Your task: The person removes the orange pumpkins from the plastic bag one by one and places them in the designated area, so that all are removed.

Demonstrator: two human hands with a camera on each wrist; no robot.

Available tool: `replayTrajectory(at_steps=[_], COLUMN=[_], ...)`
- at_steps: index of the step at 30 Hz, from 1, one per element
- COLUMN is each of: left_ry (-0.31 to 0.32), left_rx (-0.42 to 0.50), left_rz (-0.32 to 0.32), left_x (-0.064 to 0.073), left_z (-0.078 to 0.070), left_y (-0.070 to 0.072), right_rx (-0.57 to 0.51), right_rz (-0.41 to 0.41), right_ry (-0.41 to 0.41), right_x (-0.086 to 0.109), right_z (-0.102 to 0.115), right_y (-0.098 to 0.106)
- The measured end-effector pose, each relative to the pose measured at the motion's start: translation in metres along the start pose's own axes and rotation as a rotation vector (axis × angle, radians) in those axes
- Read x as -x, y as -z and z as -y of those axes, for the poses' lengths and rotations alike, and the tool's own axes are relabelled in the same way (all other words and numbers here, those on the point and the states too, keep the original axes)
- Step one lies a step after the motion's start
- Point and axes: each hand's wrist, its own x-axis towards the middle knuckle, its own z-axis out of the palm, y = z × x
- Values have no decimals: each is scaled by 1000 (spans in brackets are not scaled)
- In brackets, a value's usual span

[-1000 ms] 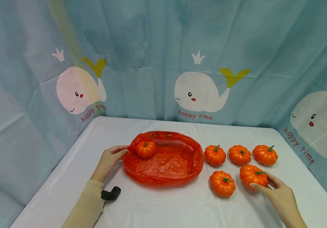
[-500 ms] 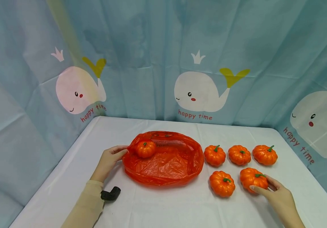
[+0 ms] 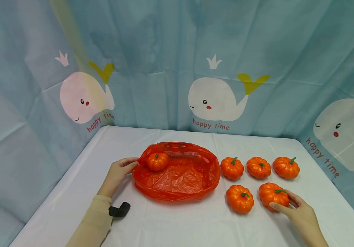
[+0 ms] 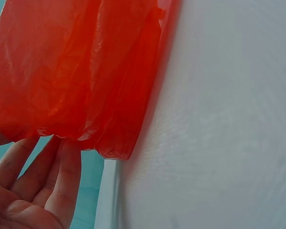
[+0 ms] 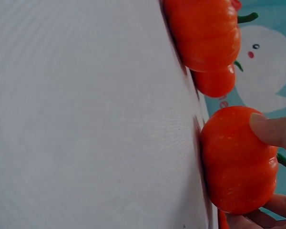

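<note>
A red plastic bag [image 3: 177, 195] lies spread with its mouth facing up, and one small orange pumpkin [image 3: 157, 162] sits inside at its left. My left hand [image 3: 119, 173] pinches the bag's left rim; in the left wrist view its fingers [image 4: 64, 186] reach up behind the red film. At the right, my right hand [image 3: 300, 211] grips another orange pumpkin [image 3: 272, 195] with a green stem, thumb on the near side and fingers round the right. The right wrist view shows this held pumpkin [image 5: 238, 162] right at the tabletop, thumb pressed on its upper part.
One pumpkin [image 3: 240, 199] stands just left of the held one. Behind are three more: a left one [image 3: 232, 168] close by the bag, a middle one [image 3: 258, 168] and a right one [image 3: 286, 168]. A black curved object [image 3: 119, 210] shows by the left sleeve.
The right hand and its pumpkin have come down slightly and toward the person, onto the spot right of the front pumpkin. The left hand and the bag have stayed put.
</note>
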Motion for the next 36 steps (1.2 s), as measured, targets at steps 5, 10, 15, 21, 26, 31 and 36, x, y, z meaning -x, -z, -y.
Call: replayTrajectory(at_steps=[5, 10, 15, 21, 26, 31, 36], left_ry=[9, 11, 11, 8, 5, 2, 4], left_rx=[-1, -1, 2, -5, -6, -10, -3], left_rz=[1, 4, 8, 11, 10, 9, 8], left_x=[0, 0, 1, 2, 1, 0, 1], left_z=[0, -1, -3, -4, -3, -2, -2], left_y=[0, 0, 0, 1, 1, 1, 1], right_rx=[6, 15, 20, 30, 40, 21, -32], right_rz=[16, 35, 46, 49, 0, -140, -216], right_ry=[19, 32, 31, 21, 22, 55, 137], right_x=[3, 6, 7, 10, 15, 26, 40], right_z=[1, 3, 3, 5, 11, 24, 44], right_y=[0, 0, 0, 1, 3, 0, -10])
